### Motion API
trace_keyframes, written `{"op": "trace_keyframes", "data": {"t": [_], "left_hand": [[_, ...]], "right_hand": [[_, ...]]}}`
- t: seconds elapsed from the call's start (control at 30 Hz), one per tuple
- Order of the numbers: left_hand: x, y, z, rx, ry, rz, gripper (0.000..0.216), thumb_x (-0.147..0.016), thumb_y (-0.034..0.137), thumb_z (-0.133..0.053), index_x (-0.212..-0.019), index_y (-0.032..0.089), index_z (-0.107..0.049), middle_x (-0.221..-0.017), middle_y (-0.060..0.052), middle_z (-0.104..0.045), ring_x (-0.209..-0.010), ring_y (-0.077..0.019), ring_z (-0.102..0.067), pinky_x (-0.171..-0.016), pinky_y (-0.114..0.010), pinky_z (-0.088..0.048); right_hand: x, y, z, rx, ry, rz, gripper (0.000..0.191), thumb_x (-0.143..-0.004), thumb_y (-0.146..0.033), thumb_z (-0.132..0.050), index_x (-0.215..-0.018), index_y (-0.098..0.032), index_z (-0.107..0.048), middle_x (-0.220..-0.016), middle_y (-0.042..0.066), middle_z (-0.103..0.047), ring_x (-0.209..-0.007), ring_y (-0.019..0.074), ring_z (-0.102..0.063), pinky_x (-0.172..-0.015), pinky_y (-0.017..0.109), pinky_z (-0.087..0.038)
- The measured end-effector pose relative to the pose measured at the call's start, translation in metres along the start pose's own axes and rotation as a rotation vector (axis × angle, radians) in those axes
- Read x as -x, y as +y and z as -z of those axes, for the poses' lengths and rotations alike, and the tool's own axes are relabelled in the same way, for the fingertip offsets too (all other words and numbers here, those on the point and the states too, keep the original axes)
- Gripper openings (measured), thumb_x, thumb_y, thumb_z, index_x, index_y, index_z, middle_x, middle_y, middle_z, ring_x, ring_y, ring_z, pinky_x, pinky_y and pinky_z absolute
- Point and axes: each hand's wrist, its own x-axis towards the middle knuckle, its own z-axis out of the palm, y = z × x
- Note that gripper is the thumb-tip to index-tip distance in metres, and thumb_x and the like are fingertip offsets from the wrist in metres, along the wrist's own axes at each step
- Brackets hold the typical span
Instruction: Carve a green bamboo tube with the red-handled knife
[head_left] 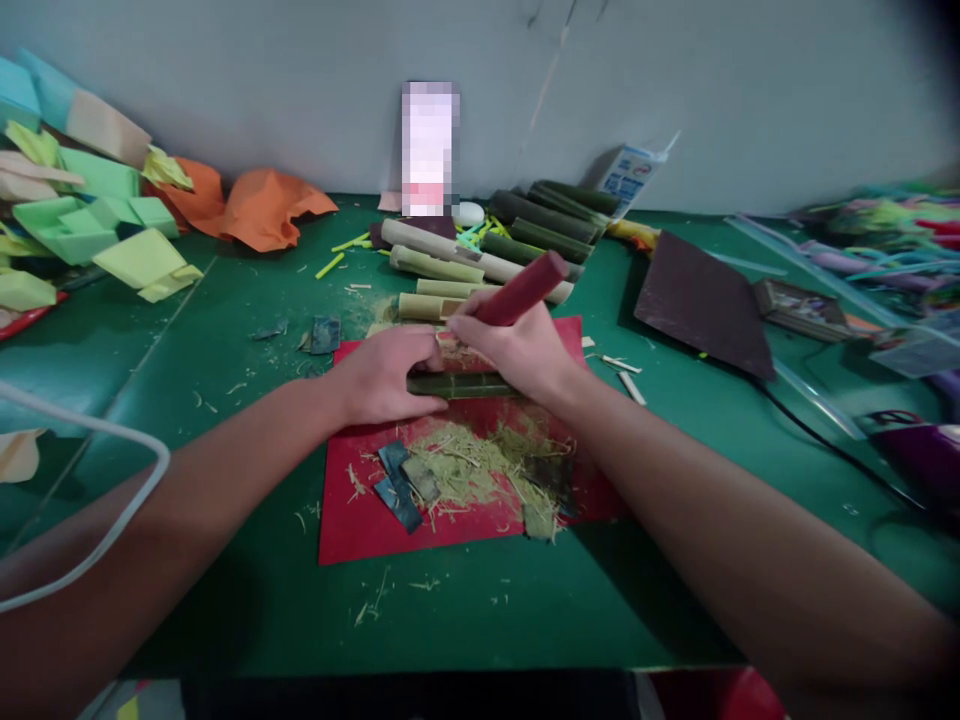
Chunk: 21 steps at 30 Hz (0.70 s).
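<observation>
My left hand (390, 372) is closed around the left end of a green bamboo piece (469, 385), which lies crosswise over a red sheet (345, 520). In my right hand (525, 350) is a tool with a thick dark red handle (529, 288), tilted up to the right. Its working end is hidden at my fingers, close to my left fingertips. On the sheet in front of the bamboo lies a heap of pale shavings (469, 460), with worn dark sandpaper scraps (400, 487) among them.
Several cut bamboo lengths (555, 215) lie behind my hands. A phone (430, 150) leans on the wall. Folded coloured papers (90, 200) and orange paper (259, 210) are at left; a dark brown board (701, 300) and a purple tool (922, 450) at right. A white cable (161, 460) crosses my left forearm.
</observation>
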Motion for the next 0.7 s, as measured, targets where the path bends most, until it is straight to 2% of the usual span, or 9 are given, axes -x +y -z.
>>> {"op": "trace_keyframes", "data": {"t": [0.07, 0.23, 0.3, 0.57, 0.7], "left_hand": [[0.0010, 0.0007, -0.0001, -0.008, -0.006, 0.005, 0.028, -0.075, 0.034, -0.075, -0.076, 0.017, -0.053, -0.081, -0.002, -0.059, -0.077, -0.0183, -0.055, -0.068, -0.030, -0.041], [0.0002, 0.0007, 0.0014, -0.002, -0.063, 0.031, 0.027, -0.075, 0.037, -0.074, -0.082, 0.017, -0.057, -0.086, -0.003, -0.063, -0.081, -0.0197, -0.058, -0.072, -0.032, -0.044], [-0.0005, 0.0003, 0.0021, 0.005, -0.079, 0.070, 0.029, -0.074, 0.039, -0.075, -0.084, 0.017, -0.059, -0.091, -0.005, -0.065, -0.085, -0.0210, -0.060, -0.075, -0.033, -0.046], [-0.0006, 0.0035, 0.0043, 0.030, -0.088, 0.105, 0.033, -0.072, 0.036, -0.078, -0.096, 0.017, -0.065, -0.097, -0.005, -0.068, -0.090, -0.0219, -0.063, -0.080, -0.034, -0.048], [-0.0004, 0.0033, 0.0035, 0.010, -0.087, 0.084, 0.029, -0.073, 0.036, -0.077, -0.091, 0.018, -0.064, -0.092, -0.004, -0.068, -0.086, -0.0209, -0.062, -0.077, -0.033, -0.047]], "right_hand": [[0.0003, -0.0012, 0.0004, -0.004, 0.067, 0.018, 0.016, -0.073, -0.028, -0.068, -0.065, -0.018, -0.059, -0.063, -0.001, -0.056, -0.061, 0.0108, -0.047, -0.057, 0.027, -0.040], [0.0013, -0.0043, 0.0039, -0.046, -0.210, -0.034, 0.017, -0.073, -0.026, -0.062, -0.059, -0.018, -0.057, -0.057, -0.001, -0.056, -0.054, 0.0096, -0.046, -0.052, 0.026, -0.036], [0.0006, -0.0050, 0.0048, -0.064, -0.260, -0.037, 0.018, -0.072, -0.025, -0.062, -0.056, -0.018, -0.056, -0.054, -0.002, -0.053, -0.051, 0.0089, -0.045, -0.050, 0.026, -0.034], [-0.0019, -0.0047, 0.0040, -0.030, -0.315, -0.046, 0.017, -0.071, -0.022, -0.064, -0.056, -0.018, -0.057, -0.054, 0.000, -0.057, -0.054, 0.0112, -0.049, -0.052, 0.027, -0.038], [-0.0010, -0.0020, 0.0034, -0.030, -0.312, -0.047, 0.014, -0.070, -0.022, -0.065, -0.059, -0.017, -0.058, -0.057, 0.000, -0.059, -0.056, 0.0116, -0.051, -0.053, 0.027, -0.040]]}}
